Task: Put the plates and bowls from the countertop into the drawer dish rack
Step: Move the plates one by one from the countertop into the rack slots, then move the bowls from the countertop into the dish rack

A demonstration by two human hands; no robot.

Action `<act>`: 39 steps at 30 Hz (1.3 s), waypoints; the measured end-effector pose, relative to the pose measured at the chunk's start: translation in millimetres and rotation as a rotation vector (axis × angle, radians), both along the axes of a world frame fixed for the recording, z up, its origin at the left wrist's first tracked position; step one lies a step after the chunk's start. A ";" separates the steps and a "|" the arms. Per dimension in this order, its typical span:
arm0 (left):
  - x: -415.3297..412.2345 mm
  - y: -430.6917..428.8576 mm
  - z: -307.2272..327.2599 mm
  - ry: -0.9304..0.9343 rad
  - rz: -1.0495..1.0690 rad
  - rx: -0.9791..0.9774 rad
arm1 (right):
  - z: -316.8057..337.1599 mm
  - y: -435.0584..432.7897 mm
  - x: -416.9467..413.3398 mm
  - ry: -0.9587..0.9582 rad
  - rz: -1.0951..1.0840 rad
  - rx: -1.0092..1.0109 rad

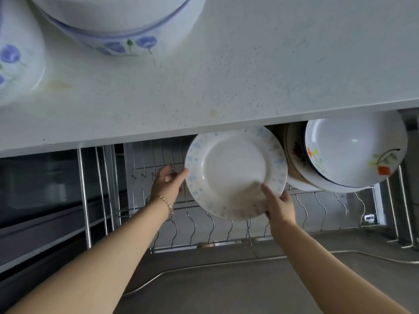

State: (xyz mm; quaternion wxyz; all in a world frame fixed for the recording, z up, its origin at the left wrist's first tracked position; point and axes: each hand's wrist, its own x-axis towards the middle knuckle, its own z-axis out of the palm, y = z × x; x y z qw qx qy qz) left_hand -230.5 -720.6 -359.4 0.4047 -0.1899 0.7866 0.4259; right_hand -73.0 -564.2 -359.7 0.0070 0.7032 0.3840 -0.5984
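A white plate with a pale blue speckled rim [233, 171] stands tilted on edge over the wire dish rack [204, 225] in the open drawer. My left hand [166, 181] grips its left rim. My right hand [277, 203] holds its lower right rim, thumb on the face. To the right, several plates and a white bowl with an orange flower [353, 152] lean in the rack. On the countertop [249, 75] stand a large white bowl with blue flowers [118, 26] and another blue-flowered dish [15, 60] at the far left.
The countertop's front edge overhangs the back of the drawer. Wavy wire dividers stand bare left of and in front of the held plate. Vertical steel rods [84, 196] frame the rack's left side, and a dark cabinet front lies further left.
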 end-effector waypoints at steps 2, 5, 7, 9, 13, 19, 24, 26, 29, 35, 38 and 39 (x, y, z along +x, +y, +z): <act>-6.0 5.4 -5.6 -0.248 0.016 0.066 | -2.5 1.4 -3.4 0.116 -0.130 -0.210; -6.2 21.9 -13.4 -0.344 -0.031 0.132 | -11.8 2.4 -4.0 0.130 -0.139 -0.261; -5.1 31.1 -18.1 -0.338 0.030 0.174 | -16.8 2.2 -1.7 0.137 -0.145 -0.248; -5.0 34.0 -21.3 -0.319 0.062 0.185 | -18.0 2.6 -0.7 0.135 -0.126 -0.232; -12.3 33.1 -28.2 -0.290 0.050 0.127 | -21.3 0.3 -3.2 0.138 -0.113 -0.195; -28.0 43.9 -23.5 -0.275 0.031 0.191 | -32.6 -6.6 -11.0 0.131 -0.086 -0.158; -20.2 42.9 -20.5 -0.240 0.027 0.169 | -37.7 3.3 -9.9 0.085 0.019 -0.116; -15.1 41.8 -19.2 -0.218 0.028 0.139 | -36.1 8.3 -8.9 0.064 0.068 -0.111; -10.8 41.2 -16.0 -0.195 0.040 0.031 | -28.9 16.0 -9.3 0.046 0.101 -0.112; -0.6 39.6 51.8 0.051 -0.201 -0.237 | 28.6 30.1 -14.2 -0.206 0.562 -0.059; 3.8 29.5 106.9 0.143 -0.453 -0.164 | 89.7 32.3 -25.9 -0.295 1.019 -0.028; 3.4 27.0 130.3 0.157 -0.497 -0.112 | 112.1 31.5 -31.9 -0.279 1.132 -0.023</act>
